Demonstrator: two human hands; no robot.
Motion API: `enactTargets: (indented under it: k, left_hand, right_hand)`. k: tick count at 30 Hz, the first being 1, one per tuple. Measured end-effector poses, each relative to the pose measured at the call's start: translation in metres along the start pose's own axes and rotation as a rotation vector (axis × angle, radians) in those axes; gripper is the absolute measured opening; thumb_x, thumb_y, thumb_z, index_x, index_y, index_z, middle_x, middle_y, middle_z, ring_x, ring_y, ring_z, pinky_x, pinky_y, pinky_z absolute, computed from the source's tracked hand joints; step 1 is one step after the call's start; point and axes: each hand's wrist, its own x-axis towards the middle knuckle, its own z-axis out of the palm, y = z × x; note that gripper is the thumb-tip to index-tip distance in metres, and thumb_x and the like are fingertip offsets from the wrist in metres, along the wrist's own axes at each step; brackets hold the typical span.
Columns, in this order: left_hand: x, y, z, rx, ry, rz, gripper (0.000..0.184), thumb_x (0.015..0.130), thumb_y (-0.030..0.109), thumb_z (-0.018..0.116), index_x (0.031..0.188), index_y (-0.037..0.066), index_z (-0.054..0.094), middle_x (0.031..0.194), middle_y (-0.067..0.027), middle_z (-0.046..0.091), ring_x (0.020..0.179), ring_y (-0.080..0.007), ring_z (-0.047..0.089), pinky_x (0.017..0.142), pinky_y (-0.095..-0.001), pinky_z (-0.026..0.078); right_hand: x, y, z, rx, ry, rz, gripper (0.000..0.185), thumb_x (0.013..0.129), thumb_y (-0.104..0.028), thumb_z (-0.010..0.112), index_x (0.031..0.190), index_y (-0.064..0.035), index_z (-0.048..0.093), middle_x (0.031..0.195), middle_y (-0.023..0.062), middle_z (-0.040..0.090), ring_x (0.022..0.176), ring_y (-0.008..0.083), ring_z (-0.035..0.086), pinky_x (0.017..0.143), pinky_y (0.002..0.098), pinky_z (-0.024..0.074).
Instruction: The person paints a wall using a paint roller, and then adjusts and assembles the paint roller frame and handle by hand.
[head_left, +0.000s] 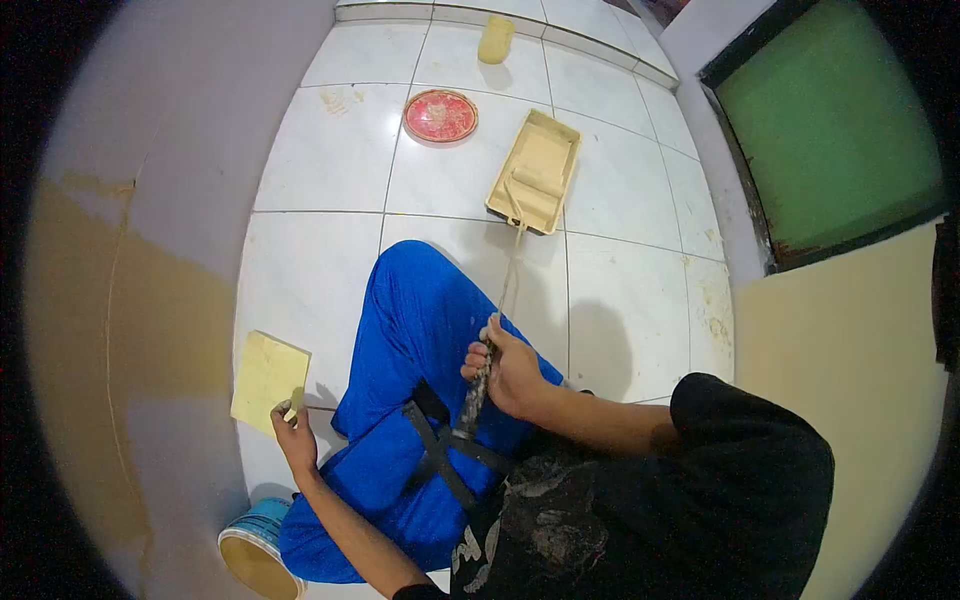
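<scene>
My right hand [505, 368] is wrapped round the stained handle of a paint roller [474, 405]. Its thin frame runs forward to the roller head, which lies in a cream-coated paint tray [527, 150] on the tiles. At the left, my left hand [293, 428] pinches the lower right corner of a yellow sheet or thin pad [270, 375], which is tilted near the wall.
A red, paint-smeared lid [440, 116] lies left of the tray, and a yellow cylindrical object [495, 40] stands beyond it. A blue bucket [262, 535] sits at the lower left. Part-painted walls flank both sides; a green panel [835, 125] is at the right.
</scene>
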Motion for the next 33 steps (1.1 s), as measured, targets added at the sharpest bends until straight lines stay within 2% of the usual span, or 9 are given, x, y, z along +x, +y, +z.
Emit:
enactTargets:
  k: [4,8,15,19,23,26,27,29,33]
  left_hand:
    - [-0.004,0.006,-0.001,0.011,0.004,-0.019,0.039,0.088,0.021,0.058,0.114,-0.006,0.045,0.112,-0.0197,0.052,0.098,-0.0311,0.055,0.085,-0.0382,0.045]
    - [-0.004,0.014,-0.002,0.021,-0.004,-0.016,0.040,0.089,0.023,0.058,0.115,-0.005,0.045,0.112,-0.0200,0.052,0.097,-0.0309,0.056,0.084,-0.0383,0.045]
    - [-0.003,0.014,-0.001,0.022,0.012,-0.002,0.039,0.089,0.022,0.057,0.115,-0.005,0.045,0.112,-0.0186,0.052,0.095,-0.0291,0.055,0.084,-0.0374,0.045]
    - [-0.006,0.021,-0.002,-0.009,-0.001,-0.043,0.038,0.089,0.020,0.057,0.115,-0.004,0.045,0.112,-0.0186,0.052,0.096,-0.0290,0.055,0.084,-0.0367,0.044]
    - [-0.006,0.005,-0.005,0.018,-0.019,-0.031,0.038,0.089,0.022,0.058,0.114,-0.004,0.045,0.111,-0.0181,0.052,0.097,-0.0288,0.054,0.084,-0.0366,0.044]
    - [-0.004,0.014,-0.002,0.010,0.015,-0.027,0.040,0.089,0.025,0.059,0.114,-0.004,0.046,0.111,-0.0181,0.052,0.098,-0.0290,0.054,0.084,-0.0370,0.044]
    - [-0.002,0.013,-0.002,0.007,0.011,-0.041,0.041,0.089,0.025,0.059,0.114,-0.004,0.046,0.111,-0.0181,0.052,0.098,-0.0291,0.054,0.084,-0.0371,0.044]
    - [-0.001,0.009,-0.001,0.006,0.002,-0.078,0.041,0.089,0.026,0.059,0.114,-0.004,0.046,0.112,-0.0182,0.052,0.099,-0.0294,0.054,0.084,-0.0372,0.044]
    - [-0.004,0.009,-0.004,0.005,-0.034,-0.080,0.041,0.089,0.026,0.059,0.114,-0.004,0.047,0.113,-0.0189,0.052,0.098,-0.0294,0.055,0.084,-0.0375,0.044]
  right_hand:
    - [0.017,-0.005,0.006,-0.017,0.033,-0.038,0.033,0.096,-0.039,0.044,0.079,-0.0113,0.042,0.066,0.0019,0.038,0.058,0.0145,0.037,0.057,0.0303,0.0367]
    - [-0.030,0.012,0.003,-0.009,0.037,0.216,0.032,0.097,-0.038,0.041,0.078,-0.0118,0.042,0.067,0.0021,0.038,0.060,0.0157,0.038,0.060,0.0325,0.0368]
    - [0.019,-0.018,0.021,-0.050,-0.060,-0.010,0.032,0.097,-0.039,0.041,0.084,-0.0100,0.040,0.066,0.0017,0.037,0.060,0.0159,0.039,0.061,0.0333,0.0391]
    - [-0.033,0.003,0.018,-0.031,0.051,0.239,0.036,0.094,-0.042,0.047,0.078,-0.0103,0.040,0.066,0.0037,0.039,0.058,0.0181,0.039,0.058,0.0338,0.0393]
    - [0.039,-0.024,0.011,0.037,-0.062,0.004,0.036,0.095,-0.041,0.046,0.078,-0.0097,0.041,0.066,0.0048,0.040,0.057,0.0190,0.040,0.059,0.0370,0.0409]
    - [0.031,-0.027,0.018,-0.097,-0.083,-0.019,0.032,0.096,-0.039,0.043,0.080,-0.0111,0.040,0.067,0.0014,0.037,0.060,0.0162,0.039,0.062,0.0345,0.0400]
    - [0.020,-0.013,0.007,-0.041,-0.063,0.076,0.036,0.094,-0.042,0.046,0.081,-0.0092,0.042,0.066,0.0054,0.041,0.056,0.0208,0.043,0.056,0.0394,0.0416]
    - [-0.024,0.007,0.007,-0.090,0.056,0.207,0.035,0.094,-0.042,0.047,0.083,-0.0095,0.041,0.066,0.0050,0.041,0.056,0.0201,0.043,0.057,0.0381,0.0417]
    - [-0.008,-0.011,0.023,0.028,-0.062,0.143,0.034,0.094,-0.041,0.048,0.086,-0.0094,0.039,0.067,0.0042,0.040,0.058,0.0198,0.043,0.058,0.0375,0.0418]
